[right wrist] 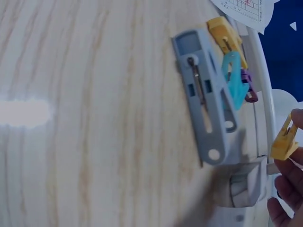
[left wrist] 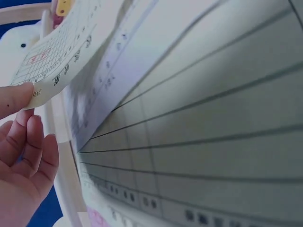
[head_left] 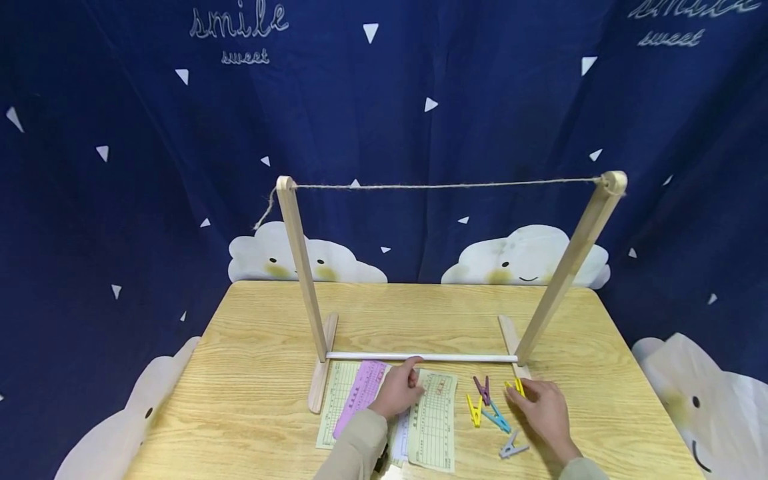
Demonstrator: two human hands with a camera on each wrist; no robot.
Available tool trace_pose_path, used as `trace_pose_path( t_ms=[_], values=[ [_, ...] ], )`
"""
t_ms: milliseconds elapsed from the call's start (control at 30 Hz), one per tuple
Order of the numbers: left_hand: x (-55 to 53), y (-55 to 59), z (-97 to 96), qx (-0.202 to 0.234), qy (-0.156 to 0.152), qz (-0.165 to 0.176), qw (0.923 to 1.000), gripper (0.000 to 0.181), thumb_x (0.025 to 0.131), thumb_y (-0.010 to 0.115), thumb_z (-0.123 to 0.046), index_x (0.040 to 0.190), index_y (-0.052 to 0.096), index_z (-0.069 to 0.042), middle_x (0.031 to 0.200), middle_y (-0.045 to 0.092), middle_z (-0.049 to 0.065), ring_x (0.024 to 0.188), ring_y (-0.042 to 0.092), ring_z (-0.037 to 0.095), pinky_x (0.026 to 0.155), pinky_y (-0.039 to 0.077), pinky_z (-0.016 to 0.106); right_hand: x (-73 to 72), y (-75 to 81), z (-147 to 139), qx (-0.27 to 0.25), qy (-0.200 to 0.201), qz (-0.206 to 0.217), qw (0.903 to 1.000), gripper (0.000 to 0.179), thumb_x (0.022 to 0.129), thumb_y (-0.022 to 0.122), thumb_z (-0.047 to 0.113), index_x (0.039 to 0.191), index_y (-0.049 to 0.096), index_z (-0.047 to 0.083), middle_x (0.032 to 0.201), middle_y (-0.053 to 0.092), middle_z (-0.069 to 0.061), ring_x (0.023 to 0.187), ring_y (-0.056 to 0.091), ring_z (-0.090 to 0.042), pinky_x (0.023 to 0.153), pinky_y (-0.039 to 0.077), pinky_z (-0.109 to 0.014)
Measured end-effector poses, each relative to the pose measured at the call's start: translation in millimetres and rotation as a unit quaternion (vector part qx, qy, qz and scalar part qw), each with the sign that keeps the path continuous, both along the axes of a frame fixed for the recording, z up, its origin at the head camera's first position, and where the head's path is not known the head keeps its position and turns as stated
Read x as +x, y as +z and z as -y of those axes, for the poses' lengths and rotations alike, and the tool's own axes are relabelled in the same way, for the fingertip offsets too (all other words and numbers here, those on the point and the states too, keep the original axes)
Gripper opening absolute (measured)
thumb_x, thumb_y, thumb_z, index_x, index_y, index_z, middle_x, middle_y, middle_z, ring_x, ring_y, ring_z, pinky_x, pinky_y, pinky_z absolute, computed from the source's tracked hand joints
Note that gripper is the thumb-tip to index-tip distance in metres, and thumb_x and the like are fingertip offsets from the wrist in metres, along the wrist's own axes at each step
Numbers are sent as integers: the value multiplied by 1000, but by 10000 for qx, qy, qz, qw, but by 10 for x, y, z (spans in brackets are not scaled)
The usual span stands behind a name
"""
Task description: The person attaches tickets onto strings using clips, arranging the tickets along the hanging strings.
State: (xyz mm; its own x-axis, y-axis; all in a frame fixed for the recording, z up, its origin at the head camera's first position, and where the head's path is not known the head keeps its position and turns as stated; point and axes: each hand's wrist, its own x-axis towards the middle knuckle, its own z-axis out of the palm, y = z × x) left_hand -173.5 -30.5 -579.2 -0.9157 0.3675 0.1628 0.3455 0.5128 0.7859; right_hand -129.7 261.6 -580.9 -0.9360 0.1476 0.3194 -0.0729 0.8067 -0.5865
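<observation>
My left hand (head_left: 398, 392) pinches a pale green printed slip (head_left: 436, 420) near its top corner; the left wrist view shows the thumb over the slip's edge (left wrist: 61, 56), which is lifted and bent. Beneath and beside it lie a lilac slip (head_left: 400, 439), a purple slip (head_left: 362, 395) and another pale green slip (head_left: 332, 415). On the right, my right hand (head_left: 547, 412) holds a yellow clothespin (right wrist: 285, 141) between thumb and fingers, above the table. A purple clothespin (head_left: 483, 389), a second yellow one (head_left: 475, 411), a blue one (head_left: 497, 420) and a grey one (head_left: 513, 448) lie between the hands.
Beyond the hands stands a wooden rack with a left post (head_left: 305, 273), a right post (head_left: 567, 273) and a white bottom rod (head_left: 456, 358). Twine (head_left: 444, 186) stretches between the post tops. The wooden table (head_left: 414, 313) meets a dark blue curtain (head_left: 384, 120) at the back.
</observation>
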Motion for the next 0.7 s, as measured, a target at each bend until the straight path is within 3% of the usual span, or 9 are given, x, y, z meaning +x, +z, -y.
trace_pose_path(
  t_ms=[200,333,700],
  values=[
    [40,85,37,284,11,29,9996,51,70,66,7,118,53,1,65,45,-8,55,40,-1,56,43,17,-23,53,25,-437,-282,81,9986,32,71,77,20,90,69,-4,72,67,-11,63,60,-20,59,48,-35],
    [70,124,71,449,-30,57,9990,49,71,67,6,118,53,2,66,47,-6,56,41,-1,53,43,16,-24,103,47,-713,-361,190,9966,31,71,77,18,90,69,-5,68,66,-7,55,55,-7,51,45,-21],
    [128,340,113,675,-4,-110,9977,47,70,70,6,114,54,1,68,50,-4,58,42,1,54,42,18,-54,236,105,-1368,-248,340,9897,35,74,75,13,98,65,-10,77,66,-14,60,54,0,54,45,-12]
  ],
)
